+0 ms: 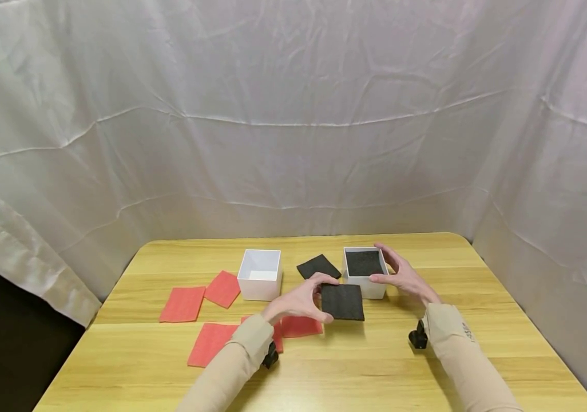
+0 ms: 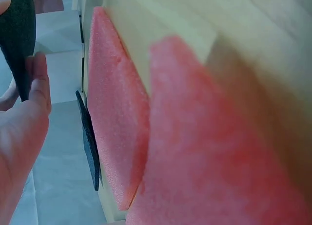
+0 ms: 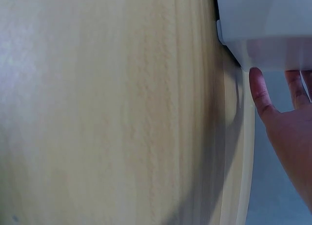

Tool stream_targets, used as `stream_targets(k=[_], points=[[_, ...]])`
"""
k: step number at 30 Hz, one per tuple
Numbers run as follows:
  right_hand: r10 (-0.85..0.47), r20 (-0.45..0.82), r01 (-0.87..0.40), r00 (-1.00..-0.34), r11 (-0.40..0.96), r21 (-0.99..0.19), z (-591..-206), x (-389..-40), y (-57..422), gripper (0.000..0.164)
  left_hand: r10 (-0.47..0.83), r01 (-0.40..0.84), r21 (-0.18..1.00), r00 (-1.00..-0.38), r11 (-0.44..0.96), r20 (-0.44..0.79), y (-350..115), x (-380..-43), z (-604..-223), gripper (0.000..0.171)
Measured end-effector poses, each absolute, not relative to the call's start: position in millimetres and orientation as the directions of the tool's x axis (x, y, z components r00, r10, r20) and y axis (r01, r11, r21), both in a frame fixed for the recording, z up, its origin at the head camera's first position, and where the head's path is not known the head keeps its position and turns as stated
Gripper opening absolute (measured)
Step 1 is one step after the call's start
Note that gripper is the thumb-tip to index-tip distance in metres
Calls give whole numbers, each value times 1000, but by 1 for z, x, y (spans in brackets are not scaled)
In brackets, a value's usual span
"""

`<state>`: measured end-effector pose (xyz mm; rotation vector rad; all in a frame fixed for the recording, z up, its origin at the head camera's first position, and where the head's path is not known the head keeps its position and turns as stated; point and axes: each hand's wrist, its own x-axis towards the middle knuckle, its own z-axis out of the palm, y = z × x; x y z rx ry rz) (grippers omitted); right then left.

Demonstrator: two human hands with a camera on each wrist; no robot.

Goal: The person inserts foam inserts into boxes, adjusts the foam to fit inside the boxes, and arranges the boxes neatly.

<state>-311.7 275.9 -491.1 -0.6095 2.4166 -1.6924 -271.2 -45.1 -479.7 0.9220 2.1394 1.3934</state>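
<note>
My left hand (image 1: 297, 300) pinches a square black felt-like pad (image 1: 342, 302) between thumb and fingers, raised above the table in front of the right white box (image 1: 373, 288). In the left wrist view the held pad (image 2: 18, 40) appears nearly edge-on. My right hand (image 1: 403, 276) grips that box by its right side, thumb at the front and fingers toward the back rim; the right wrist view shows the thumb against the box wall (image 3: 273, 20). Inside this box lies black material (image 1: 363, 263) of the same look. Another black pad (image 1: 319, 266) lies flat between the two boxes.
A second white box (image 1: 260, 289) stands to the left, its pale bottom visible. Several red square pads (image 1: 182, 304) lie around it on the wooden table (image 1: 376, 372), some partly under my left forearm. Grey curtains (image 1: 293, 160) hang behind the table and at its sides.
</note>
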Motion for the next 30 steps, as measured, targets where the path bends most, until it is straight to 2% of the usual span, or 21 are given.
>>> stream_targets(k=[14,27,30], points=[[-395,124,-244,-910,271,-931,-492,-312,276,93,733,157,988,-671,-5,110,-50,-267,-472,78],[-396,127,-258,-909,296,-920,-492,-312,277,92,698,145,989,-710,19,90,-55,-274,-459,80],[-388,126,-256,-913,306,-917,-492,-311,276,92,677,178,983,-728,38,106,-52,-277,-457,80]])
